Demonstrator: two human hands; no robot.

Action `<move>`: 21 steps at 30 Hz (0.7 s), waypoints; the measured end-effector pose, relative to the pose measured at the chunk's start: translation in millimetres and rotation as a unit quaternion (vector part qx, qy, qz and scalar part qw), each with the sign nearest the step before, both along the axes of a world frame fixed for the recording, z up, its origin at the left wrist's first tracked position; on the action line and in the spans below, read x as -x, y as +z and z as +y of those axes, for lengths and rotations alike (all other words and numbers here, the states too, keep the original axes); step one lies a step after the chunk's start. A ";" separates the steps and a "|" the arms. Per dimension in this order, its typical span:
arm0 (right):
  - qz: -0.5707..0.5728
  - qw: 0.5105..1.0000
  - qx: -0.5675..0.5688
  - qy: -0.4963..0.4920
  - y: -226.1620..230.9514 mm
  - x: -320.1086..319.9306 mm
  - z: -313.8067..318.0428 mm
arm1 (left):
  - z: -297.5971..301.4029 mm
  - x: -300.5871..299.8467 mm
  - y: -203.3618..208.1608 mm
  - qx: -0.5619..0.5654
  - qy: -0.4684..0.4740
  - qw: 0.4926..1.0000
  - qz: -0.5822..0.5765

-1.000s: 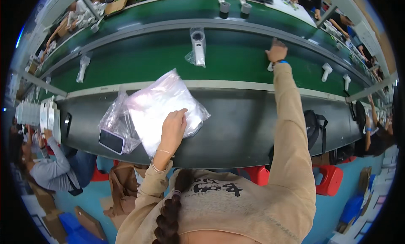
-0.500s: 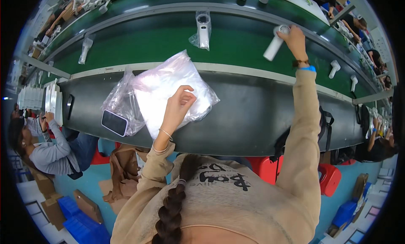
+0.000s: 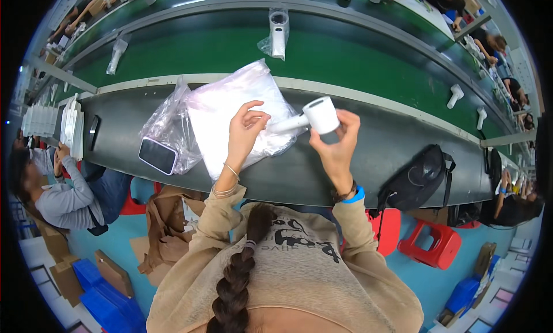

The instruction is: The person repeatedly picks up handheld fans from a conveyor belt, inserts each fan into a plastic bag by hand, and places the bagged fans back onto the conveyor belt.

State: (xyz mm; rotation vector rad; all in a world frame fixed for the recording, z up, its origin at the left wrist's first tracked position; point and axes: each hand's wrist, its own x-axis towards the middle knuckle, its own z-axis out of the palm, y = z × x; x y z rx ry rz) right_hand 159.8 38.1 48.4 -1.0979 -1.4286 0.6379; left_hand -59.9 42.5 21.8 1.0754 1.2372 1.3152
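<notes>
My right hand [image 3: 341, 148] grips a white handheld fan [image 3: 321, 115] by its round head, above the dark work surface. The fan's handle points left, its end close to the fingers of my left hand [image 3: 245, 130]. That left hand hovers over a stack of clear plastic bags [image 3: 213, 105], fingers loosely curled and apart, with nothing visible in them. Whether its fingertips touch the handle is hard to see. Beside the stack lies a crumpled clear plastic bag [image 3: 168, 123], with a phone [image 3: 158, 156] at its near edge.
Beyond the dark table [image 3: 380, 137] runs a green conveyor belt [image 3: 357, 59]. A bagged white fan [image 3: 278, 42] lies on it, with more white fans toward both sides. A black backpack [image 3: 416, 186] rests at the table's right edge. A person [image 3: 72, 200] sits at the left.
My right hand has brought the white handheld fan from over the belt back to the table, near my left hand. The left hand has barely moved.
</notes>
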 end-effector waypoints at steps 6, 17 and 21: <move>0.037 0.989 -0.114 -0.082 -13.2 22.8 -24.0 | -2.4 -1.8 25.5 -0.030 -0.003 0.999 0.033; -0.269 0.937 -0.185 0.127 62.6 37.5 -4.0 | -13.1 -2.8 115.4 -0.104 0.010 0.994 -0.028; -0.322 0.915 -0.111 0.214 83.4 36.1 20.7 | -3.3 4.4 113.9 -0.127 0.010 0.991 0.037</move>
